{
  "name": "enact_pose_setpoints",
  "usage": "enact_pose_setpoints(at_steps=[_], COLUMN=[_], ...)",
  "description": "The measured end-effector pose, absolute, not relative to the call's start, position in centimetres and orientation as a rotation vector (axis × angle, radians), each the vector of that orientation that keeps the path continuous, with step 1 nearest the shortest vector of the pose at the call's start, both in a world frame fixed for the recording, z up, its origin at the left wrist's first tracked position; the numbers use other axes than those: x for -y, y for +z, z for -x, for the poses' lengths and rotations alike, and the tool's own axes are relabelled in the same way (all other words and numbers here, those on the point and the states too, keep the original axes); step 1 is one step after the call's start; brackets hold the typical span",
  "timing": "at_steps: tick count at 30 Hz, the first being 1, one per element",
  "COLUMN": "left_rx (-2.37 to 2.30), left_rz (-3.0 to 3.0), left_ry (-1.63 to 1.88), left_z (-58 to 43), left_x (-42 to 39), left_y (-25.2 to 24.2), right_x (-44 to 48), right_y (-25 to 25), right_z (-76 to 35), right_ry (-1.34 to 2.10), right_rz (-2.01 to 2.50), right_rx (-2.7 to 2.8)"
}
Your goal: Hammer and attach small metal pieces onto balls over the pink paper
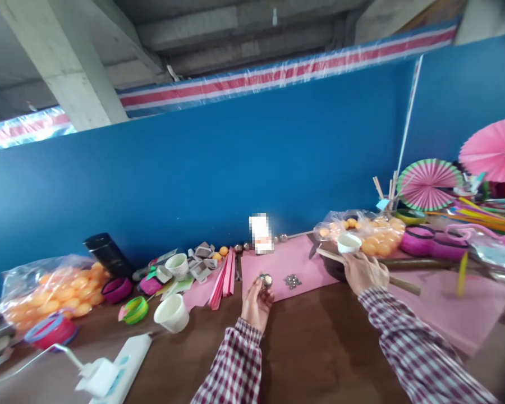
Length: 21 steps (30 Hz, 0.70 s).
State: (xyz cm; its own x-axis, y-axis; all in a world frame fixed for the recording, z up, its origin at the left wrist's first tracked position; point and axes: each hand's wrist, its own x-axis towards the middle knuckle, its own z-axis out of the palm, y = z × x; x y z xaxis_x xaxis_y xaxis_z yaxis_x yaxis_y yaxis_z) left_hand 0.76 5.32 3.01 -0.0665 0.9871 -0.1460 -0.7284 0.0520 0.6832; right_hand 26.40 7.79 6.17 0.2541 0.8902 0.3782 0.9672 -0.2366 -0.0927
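My left hand (256,303) is raised over the brown table (320,348), fingers pinched on a small shiny silver ball (266,279). A little pile of silver pieces (292,280) lies on the pink paper sheet (278,264) just to its right. My right hand (364,272) reaches to the right, fingers curled around a small white paper cup (348,243) held above a dark bowl (334,266). Both sleeves are red and white check.
Bags of orange balls sit at the far left (46,292) and behind the cup (376,233). White cups (172,313), pink paper strips (225,278), pink paper fans (427,184), a black cylinder (107,252) and a white power strip (118,370) surround the work area. A blue wall stands behind.
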Motion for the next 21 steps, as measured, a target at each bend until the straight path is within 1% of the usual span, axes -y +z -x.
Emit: enact_pose_setpoints(at_steps=[9, 14, 19, 21], left_rx=[-0.75, -0.803, -0.848, -0.859], left_rz=[-0.446, -0.469, -0.472, -0.479], left_ry=[1.465, 1.439, 1.443, 1.451], left_z=[-0.6, -0.6, -0.6, -0.6], left_x=[-5.5, -5.5, -5.6, -5.6], left_y=[3.1, 3.0, 3.0, 3.0], right_x=[-7.8, -7.6, -7.5, -7.6], right_y=[6.2, 6.8, 6.8, 6.7], right_z=[-26.5, -26.4, -26.4, -26.5], right_ry=[-0.358, -0.26, -0.349, -0.317], right_rz=[2.235, 2.25, 2.191, 2.201], right_rx=[1.726, 1.736, 1.71, 1.723])
